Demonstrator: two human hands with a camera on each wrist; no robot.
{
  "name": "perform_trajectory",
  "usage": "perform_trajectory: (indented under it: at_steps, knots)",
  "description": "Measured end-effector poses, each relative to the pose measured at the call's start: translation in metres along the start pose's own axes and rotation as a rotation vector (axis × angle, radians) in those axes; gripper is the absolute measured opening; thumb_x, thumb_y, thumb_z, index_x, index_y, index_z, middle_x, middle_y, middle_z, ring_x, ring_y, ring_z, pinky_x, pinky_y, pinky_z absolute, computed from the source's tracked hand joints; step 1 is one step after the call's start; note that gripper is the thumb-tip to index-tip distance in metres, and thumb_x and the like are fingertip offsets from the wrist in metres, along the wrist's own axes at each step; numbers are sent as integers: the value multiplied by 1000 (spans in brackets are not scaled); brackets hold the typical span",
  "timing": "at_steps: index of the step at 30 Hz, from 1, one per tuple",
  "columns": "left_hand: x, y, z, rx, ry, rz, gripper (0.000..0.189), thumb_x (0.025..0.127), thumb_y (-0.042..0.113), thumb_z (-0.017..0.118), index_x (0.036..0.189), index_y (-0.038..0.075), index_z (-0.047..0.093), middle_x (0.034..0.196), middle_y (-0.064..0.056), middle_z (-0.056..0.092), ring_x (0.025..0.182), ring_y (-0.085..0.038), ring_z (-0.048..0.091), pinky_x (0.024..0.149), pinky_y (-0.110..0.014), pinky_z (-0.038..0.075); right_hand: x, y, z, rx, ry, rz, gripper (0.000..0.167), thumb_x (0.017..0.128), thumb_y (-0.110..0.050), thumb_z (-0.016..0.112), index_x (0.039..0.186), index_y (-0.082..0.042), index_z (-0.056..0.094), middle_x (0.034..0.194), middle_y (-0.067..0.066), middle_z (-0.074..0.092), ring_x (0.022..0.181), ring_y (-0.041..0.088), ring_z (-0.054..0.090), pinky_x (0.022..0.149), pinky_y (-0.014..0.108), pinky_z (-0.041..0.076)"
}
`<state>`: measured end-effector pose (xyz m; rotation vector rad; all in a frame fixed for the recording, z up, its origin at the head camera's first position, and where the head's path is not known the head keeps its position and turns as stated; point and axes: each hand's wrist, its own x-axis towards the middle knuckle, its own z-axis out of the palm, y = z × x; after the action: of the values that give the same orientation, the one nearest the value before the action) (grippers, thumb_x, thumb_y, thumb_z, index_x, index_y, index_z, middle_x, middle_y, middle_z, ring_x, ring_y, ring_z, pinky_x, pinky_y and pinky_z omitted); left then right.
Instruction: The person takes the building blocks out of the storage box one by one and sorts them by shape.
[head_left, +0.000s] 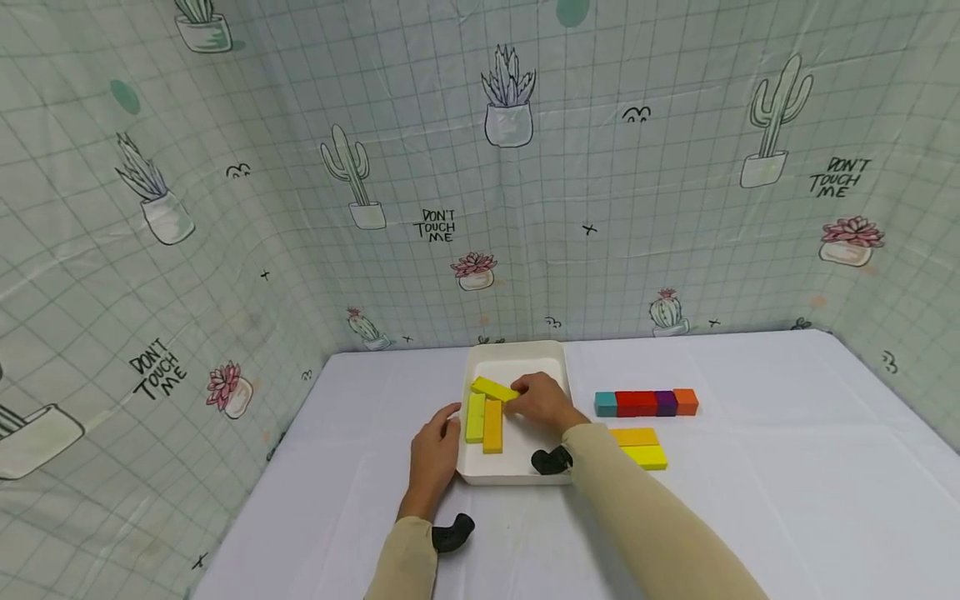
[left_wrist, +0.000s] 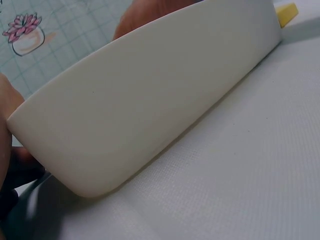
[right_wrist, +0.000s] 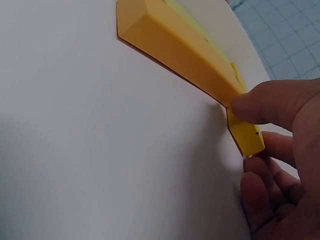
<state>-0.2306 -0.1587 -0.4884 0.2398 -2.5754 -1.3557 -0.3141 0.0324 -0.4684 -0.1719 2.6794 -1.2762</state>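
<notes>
A white tray [head_left: 517, 479] stands on the table with three flat blocks grouped at its left side. My right hand [head_left: 542, 400] reaches into it and pinches one end of a yellow block [head_left: 492, 388], thumb on top and fingers at its end in the right wrist view. This block lies slanted across the far ends of a yellow-green block [head_left: 476, 418] and an orange-yellow block [head_left: 492, 427], which lie side by side lengthwise. My left hand [head_left: 433, 454] rests against the tray's left side, fingers extended along the rim; the left wrist view mostly shows the tray's outer wall [left_wrist: 145, 100].
Right of the tray, a row of blocks includes a teal block [head_left: 606, 405], a red block [head_left: 636, 404], a purple block [head_left: 665, 404] and an orange block [head_left: 686, 402]. Nearer, an orange-yellow block [head_left: 636, 437] and a yellow block [head_left: 648, 457] lie partly behind the right sleeve.
</notes>
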Motion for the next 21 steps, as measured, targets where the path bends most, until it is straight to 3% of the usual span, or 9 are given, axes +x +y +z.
perform_trajectory:
  at_steps: [7,16,21]
  knots:
    - [1,1,0,6,3,-7,36,104,26,50,137,20,63,117,-4,67,101,-22,57,99,-48,49,1,-1,1,-19,20,-1,37,86,-17,74,120,-2,70,108,7,66,95,23,57,94,39,52]
    - [1,1,-1,-3,6,15,36,104,25,50,137,19,63,118,-4,68,102,-22,57,100,-48,49,-2,-1,-1,29,76,-33,39,90,-18,68,125,0,63,114,10,64,100,25,56,97,40,50]
    - [0,1,-1,-6,6,14,36,104,25,50,137,19,63,116,-4,68,102,-22,57,100,-48,48,-2,1,-2,104,69,0,40,92,-16,68,129,-1,60,111,10,63,89,22,60,84,32,56]
